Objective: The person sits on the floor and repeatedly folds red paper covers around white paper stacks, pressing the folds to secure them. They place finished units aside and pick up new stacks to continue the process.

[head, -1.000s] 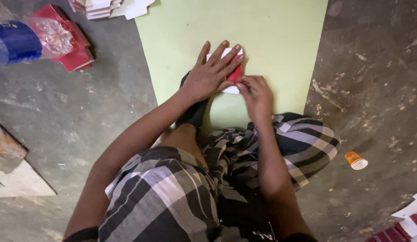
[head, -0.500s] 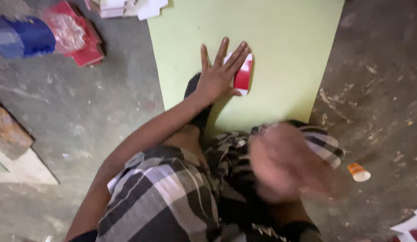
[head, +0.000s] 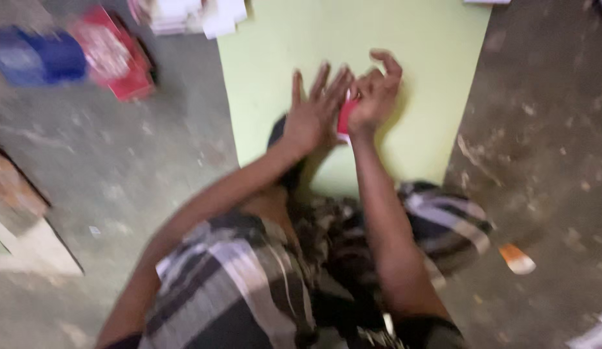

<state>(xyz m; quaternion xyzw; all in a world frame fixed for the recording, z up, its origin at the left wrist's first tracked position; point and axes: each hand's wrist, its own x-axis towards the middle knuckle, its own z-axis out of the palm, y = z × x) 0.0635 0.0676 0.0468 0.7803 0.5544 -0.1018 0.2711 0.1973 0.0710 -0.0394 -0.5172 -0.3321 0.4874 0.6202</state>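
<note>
Red card piece [head: 345, 116]: small, flat, stiff-looking, with a white edge at its lower end, lying on the pale green sheet [head: 417, 39] and pinned between my two hands; motion blur softens every outline. Left hand [head: 312, 113] lies palm-down just beside the card's left edge, fingers [head: 322, 81] straight and fanned apart, tips pointing away from me, heel of the palm towards my knee. Right hand [head: 375, 94] sits against the card's right edge, fingers curled inward and bunched, index arched above the rest; I cannot tell from this blur whether they pinch the card or only press it. The green sheet is smooth, matte, rectangular, spreading well beyond the fingertips on all sides but the near one, where my checked cloth wrap [head: 249, 278], soft and creased, grey, black and white, covers folded legs. Beyond the sheet lies rough grey concrete floor [head: 152, 174], scuffed and flecked. Far past the left fingertips, a stack of white paper pieces [head: 184, 14]; further left, a red packet [head: 113, 55] with glossy wrapping and a blue bundle [head: 39, 58]. Well right of the right wrist, a small orange-and-white scrap [head: 517, 258] on the floor.
</note>
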